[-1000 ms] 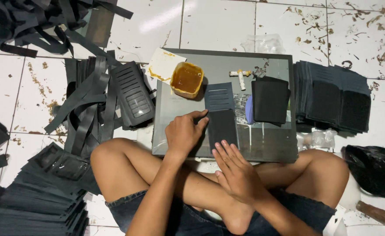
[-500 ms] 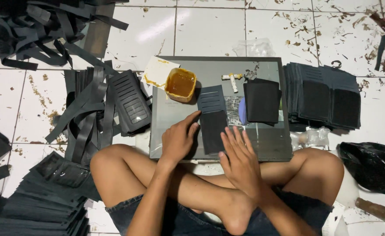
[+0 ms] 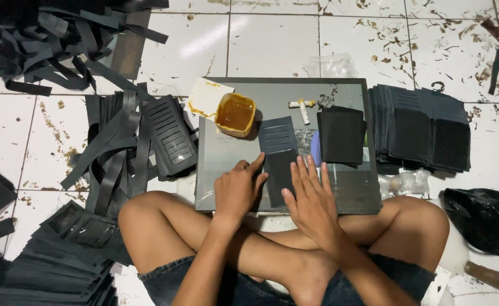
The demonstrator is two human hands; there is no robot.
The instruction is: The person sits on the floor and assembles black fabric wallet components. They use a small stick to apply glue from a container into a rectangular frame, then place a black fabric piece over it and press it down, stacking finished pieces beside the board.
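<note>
A person sits cross-legged on the tiled floor w/ a grey board [image 3: 227, 170] resting against the knees. Near the board's centre lies a dark leather piece [image 3: 279, 158]: long, narrow, matte black-grey, upper half cut w/ a row of horizontal card slots, lower half plain & smooth. It lies flat, lengthwise away from the person.

The left hand [image 3: 236, 190] sits at the piece's left edge, forefinger stretched out & touching it about midway; other fingers curled loosely, clamped on nothing. The right hand [image 3: 312, 198] lies flat, fingers spread, pressing on the piece's right side & the board beside it; also not gripping anything.

On the board, beyond the piece to the left, stands a yellow tub of brownish glue [image 3: 236, 113] w/ a white card [image 3: 207, 96] just beside it. Toward the board's far right edge lies a small white tube [image 3: 301, 106], & nearer, a small stack of black pieces [image 3: 341, 135], just right of the slotted one.

Off the board's right side: rows of stacked black panels [image 3: 425, 127]. Off its left: a slotted panel [image 3: 170, 136] & loose black strips [image 3: 113, 153]. A black bag [image 3: 485, 221] lies further right of the board's near corner.
</note>
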